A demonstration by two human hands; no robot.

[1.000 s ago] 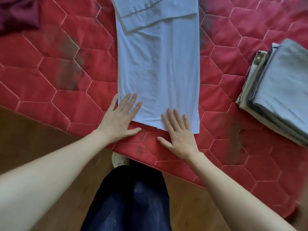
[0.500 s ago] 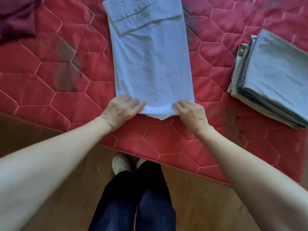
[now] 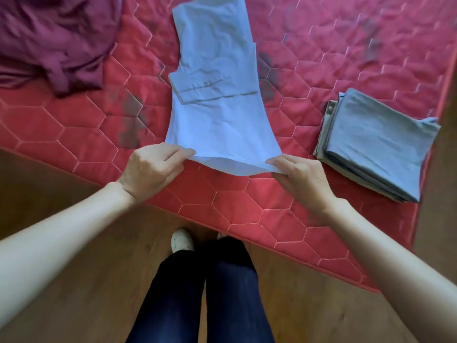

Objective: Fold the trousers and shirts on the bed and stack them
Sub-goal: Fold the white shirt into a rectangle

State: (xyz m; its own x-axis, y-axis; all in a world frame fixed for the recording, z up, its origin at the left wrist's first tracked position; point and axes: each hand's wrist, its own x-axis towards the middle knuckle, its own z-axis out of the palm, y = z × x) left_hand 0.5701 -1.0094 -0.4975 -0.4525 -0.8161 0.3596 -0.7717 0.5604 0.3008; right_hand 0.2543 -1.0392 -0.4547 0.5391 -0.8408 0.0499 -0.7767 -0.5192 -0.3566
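Observation:
A light blue shirt (image 3: 217, 95) lies lengthwise on the red quilted bed (image 3: 321, 58), its sides folded in and a cuffed sleeve laid across its middle. My left hand (image 3: 150, 167) pinches the shirt's near left hem corner. My right hand (image 3: 299, 179) pinches the near right corner. The hem is lifted off the quilt and sags between both hands. A stack of folded grey garments (image 3: 376, 144) sits on the bed to the right, a short way from my right hand.
A crumpled maroon garment (image 3: 54, 40) lies at the bed's far left. The bed's near edge (image 3: 272, 246) runs diagonally just in front of my legs (image 3: 205, 293), with wooden floor (image 3: 74, 280) below. The bed's right edge is just beyond the grey stack.
My hands went from lying flat on the hem to gripping its two corners, and they have raised the hem off the quilt. The view has pulled back, showing the maroon garment.

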